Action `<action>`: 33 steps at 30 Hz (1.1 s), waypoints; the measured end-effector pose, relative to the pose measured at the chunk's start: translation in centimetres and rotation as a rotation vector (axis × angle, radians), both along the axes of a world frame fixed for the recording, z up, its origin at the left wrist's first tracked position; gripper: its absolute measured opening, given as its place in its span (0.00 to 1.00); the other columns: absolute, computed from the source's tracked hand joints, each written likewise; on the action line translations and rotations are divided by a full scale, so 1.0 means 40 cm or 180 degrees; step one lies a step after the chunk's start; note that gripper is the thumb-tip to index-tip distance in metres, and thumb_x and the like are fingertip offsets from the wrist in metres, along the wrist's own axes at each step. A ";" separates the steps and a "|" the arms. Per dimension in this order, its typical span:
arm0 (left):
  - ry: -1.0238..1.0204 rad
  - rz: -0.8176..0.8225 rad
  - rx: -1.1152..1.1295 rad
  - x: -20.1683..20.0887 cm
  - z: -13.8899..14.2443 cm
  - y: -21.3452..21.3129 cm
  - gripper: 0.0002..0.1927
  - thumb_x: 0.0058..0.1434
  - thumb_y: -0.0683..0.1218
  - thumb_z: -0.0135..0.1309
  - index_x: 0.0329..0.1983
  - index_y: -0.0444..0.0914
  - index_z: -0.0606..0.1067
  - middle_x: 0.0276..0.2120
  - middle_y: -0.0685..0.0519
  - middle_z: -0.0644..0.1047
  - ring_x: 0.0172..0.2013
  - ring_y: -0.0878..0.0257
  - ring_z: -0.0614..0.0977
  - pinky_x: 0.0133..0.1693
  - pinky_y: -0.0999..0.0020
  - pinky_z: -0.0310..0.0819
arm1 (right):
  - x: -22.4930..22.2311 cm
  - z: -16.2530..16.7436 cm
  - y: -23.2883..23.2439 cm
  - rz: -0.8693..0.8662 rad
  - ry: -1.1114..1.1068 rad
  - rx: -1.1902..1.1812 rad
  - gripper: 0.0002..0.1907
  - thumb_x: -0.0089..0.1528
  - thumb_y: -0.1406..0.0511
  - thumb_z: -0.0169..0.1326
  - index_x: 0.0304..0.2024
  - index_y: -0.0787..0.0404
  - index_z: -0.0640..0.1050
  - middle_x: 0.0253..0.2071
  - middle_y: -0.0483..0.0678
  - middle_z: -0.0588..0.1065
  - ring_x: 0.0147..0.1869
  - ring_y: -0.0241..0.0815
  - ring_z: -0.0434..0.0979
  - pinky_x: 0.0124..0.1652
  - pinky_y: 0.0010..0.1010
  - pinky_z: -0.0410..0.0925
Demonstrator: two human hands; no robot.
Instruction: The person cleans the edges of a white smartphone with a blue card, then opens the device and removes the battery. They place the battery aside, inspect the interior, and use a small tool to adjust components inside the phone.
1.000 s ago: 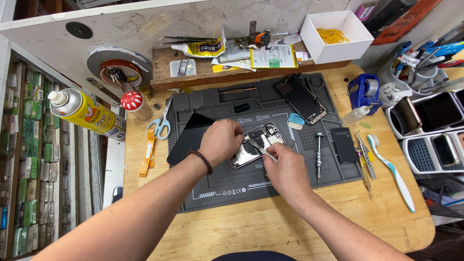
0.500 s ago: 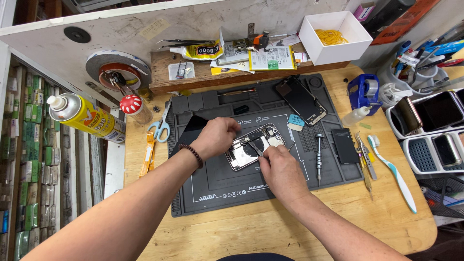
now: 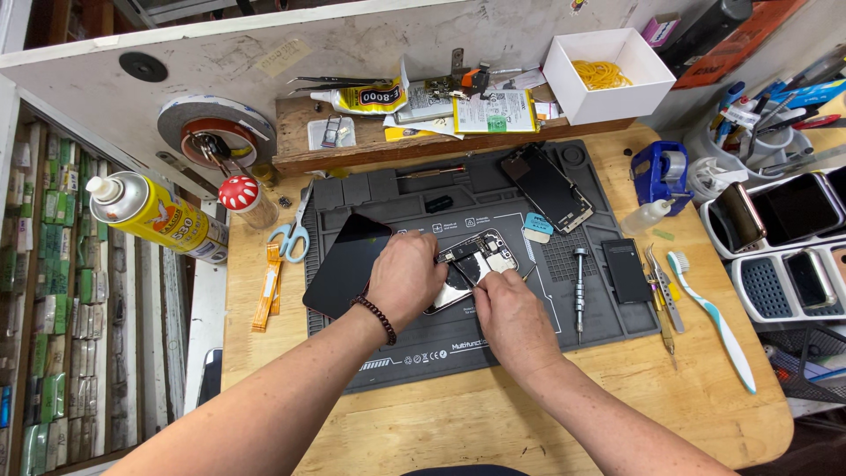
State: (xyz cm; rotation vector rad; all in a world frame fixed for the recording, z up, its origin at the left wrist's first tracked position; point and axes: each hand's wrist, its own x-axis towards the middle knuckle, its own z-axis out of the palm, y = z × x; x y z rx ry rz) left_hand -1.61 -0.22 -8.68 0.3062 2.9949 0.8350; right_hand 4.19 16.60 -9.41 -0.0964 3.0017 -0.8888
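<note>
An opened phone (image 3: 480, 257) with its insides showing lies tilted on a dark grey work mat (image 3: 441, 344). My left hand (image 3: 405, 278), with a bead bracelet at the wrist, presses down on the phone's lower left end. My right hand (image 3: 509, 310) pinches a thin tool whose tip rests on the phone's inner parts; the tool is mostly hidden by the fingers. A black screen panel (image 3: 348, 263) lies just left of my left hand, and it is partly off the mat's edge.
On the mat lie another screen (image 3: 546, 187), a black battery (image 3: 626, 270) and a screwdriver (image 3: 579, 282). Scissors (image 3: 291, 234), a yellow spray can (image 3: 154, 216) and a tape roll (image 3: 214, 132) sit left. Tweezers (image 3: 656, 286), a toothbrush (image 3: 714, 322) and trays of phones (image 3: 775, 238) are right.
The view has shifted slightly. My right hand has moved a little up onto the phone's inner parts. My left hand stays on the phone.
</note>
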 end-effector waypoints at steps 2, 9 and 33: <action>-0.0006 -0.0064 -0.0174 0.004 -0.001 0.003 0.08 0.55 0.42 0.59 0.33 0.32 0.77 0.39 0.40 0.79 0.46 0.45 0.80 0.50 0.52 0.76 | 0.002 0.004 -0.002 -0.0084 -0.0014 -0.0046 0.09 0.64 0.63 0.54 0.38 0.63 0.77 0.41 0.54 0.76 0.43 0.58 0.79 0.43 0.45 0.73; -0.0016 0.0034 -0.0080 0.026 0.003 0.021 0.13 0.53 0.42 0.61 0.39 0.31 0.76 0.41 0.41 0.78 0.48 0.45 0.78 0.50 0.53 0.74 | -0.001 0.015 -0.001 -0.0211 -0.0369 -0.0044 0.11 0.66 0.61 0.51 0.42 0.65 0.76 0.45 0.54 0.74 0.46 0.56 0.79 0.47 0.45 0.72; -0.0044 0.0756 0.0310 0.028 -0.029 0.040 0.15 0.49 0.44 0.68 0.34 0.28 0.80 0.40 0.37 0.79 0.47 0.44 0.79 0.52 0.56 0.74 | 0.003 0.004 -0.004 -0.0122 -0.0296 -0.0003 0.11 0.68 0.62 0.48 0.41 0.63 0.75 0.44 0.54 0.74 0.44 0.56 0.79 0.46 0.45 0.72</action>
